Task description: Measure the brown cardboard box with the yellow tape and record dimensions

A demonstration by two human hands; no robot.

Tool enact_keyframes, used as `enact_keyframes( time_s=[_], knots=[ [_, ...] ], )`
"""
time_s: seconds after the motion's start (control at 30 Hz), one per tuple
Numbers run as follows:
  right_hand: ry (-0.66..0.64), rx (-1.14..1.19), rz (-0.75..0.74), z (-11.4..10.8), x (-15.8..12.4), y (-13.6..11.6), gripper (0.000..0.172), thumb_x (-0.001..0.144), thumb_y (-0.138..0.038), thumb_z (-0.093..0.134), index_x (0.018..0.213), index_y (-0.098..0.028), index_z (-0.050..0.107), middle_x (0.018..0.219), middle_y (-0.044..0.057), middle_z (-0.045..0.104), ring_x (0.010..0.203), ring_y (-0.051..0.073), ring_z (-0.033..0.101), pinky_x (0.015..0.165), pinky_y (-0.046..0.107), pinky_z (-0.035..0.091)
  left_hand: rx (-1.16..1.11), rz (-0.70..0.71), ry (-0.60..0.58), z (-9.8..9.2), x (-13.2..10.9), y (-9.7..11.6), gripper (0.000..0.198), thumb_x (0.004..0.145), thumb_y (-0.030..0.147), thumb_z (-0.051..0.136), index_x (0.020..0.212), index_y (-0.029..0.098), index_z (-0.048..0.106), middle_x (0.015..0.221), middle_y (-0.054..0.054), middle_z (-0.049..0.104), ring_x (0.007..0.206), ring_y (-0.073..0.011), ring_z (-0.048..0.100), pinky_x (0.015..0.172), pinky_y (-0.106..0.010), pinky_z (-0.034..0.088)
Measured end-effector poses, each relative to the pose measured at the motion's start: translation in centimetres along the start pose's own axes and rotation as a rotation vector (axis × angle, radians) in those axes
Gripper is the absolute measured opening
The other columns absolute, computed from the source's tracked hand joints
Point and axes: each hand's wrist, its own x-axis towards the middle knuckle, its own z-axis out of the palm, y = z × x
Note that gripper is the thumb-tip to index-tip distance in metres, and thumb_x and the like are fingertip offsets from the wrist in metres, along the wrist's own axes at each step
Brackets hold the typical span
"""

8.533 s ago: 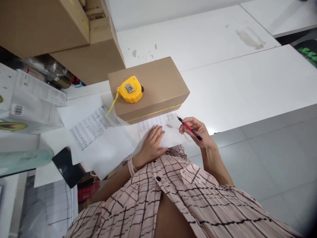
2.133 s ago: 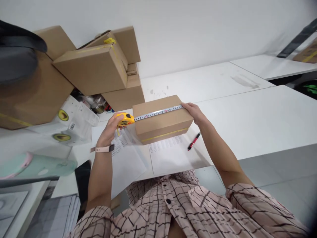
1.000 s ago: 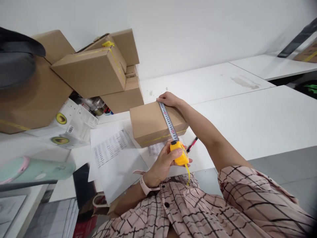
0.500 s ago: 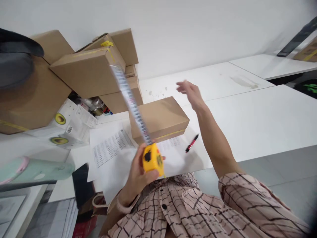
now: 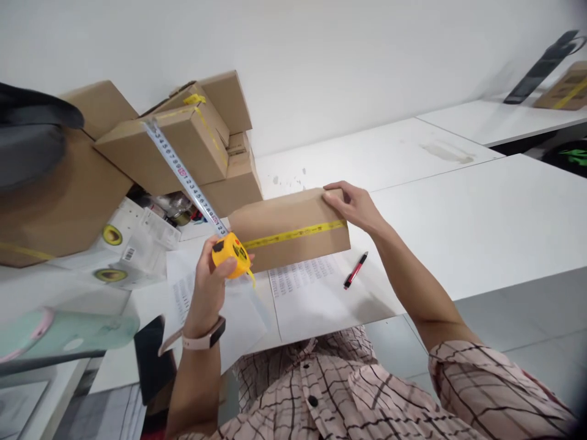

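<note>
My left hand [image 5: 211, 275] is wrapped round a yellow tape measure [image 5: 232, 255], at the left end of a closed cardboard box [image 5: 288, 217]. The metal blade is pulled out and points up and to the left, its numbers facing me. My right hand [image 5: 352, 206] grips the box's top right corner, thumb on the near side. Yellow tape runs along the side of the box turned towards me, and the box looks tilted. Beneath and in front of it lie printed sheets [image 5: 305, 299]. A red and black pen [image 5: 356, 270] rests right of the sheets.
Larger cardboard boxes [image 5: 160, 146] are stacked at the back left. White cartons with avocado pictures [image 5: 137, 232] and a mint green bottle [image 5: 92, 330] are on the left. A dark bottle [image 5: 541, 67] leans near another box [image 5: 566, 88] far right on the white table [image 5: 458, 208].
My right hand has come down from the air onto the box's right end, and the box has turned its taped side towards me. My left hand moved left with the tape measure.
</note>
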Motion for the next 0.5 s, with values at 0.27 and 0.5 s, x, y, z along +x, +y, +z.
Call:
enact_keyframes(
  time_s=[0.27, 0.5],
  knots=[
    [0.026, -0.492, -0.26, 2.8, 6.9, -2.2, 0.038, 0.104, -0.031, 0.037, 0.095, -0.019, 0.071, 0.119, 0.016, 0.071, 0.108, 0.032, 0.059, 0.095, 0.047, 0.042, 0.106, 0.023, -0.065, 2.3, 3.7, 2.2, 0.062, 0.066, 0.043, 0.09, 0.115, 0.022, 0.06, 0.104, -0.002, 0.066, 0.084, -0.0213, 0.075, 0.075, -0.035, 0.065],
    [0.009, -0.506, -0.233, 5.1, 6.7, -3.1, 0.038, 0.105, -0.027, 0.027, 0.108, -0.02, 0.064, 0.103, 0.014, 0.075, 0.099, 0.031, 0.065, 0.099, 0.045, 0.036, -0.058, -0.179, -0.315, 6.8, -3.8, -0.7, 0.066, 0.071, 0.045, 0.089, 0.125, 0.026, 0.057, 0.129, -0.011, 0.066, 0.092, -0.0255, 0.075, 0.073, -0.035, 0.065]
  ],
)
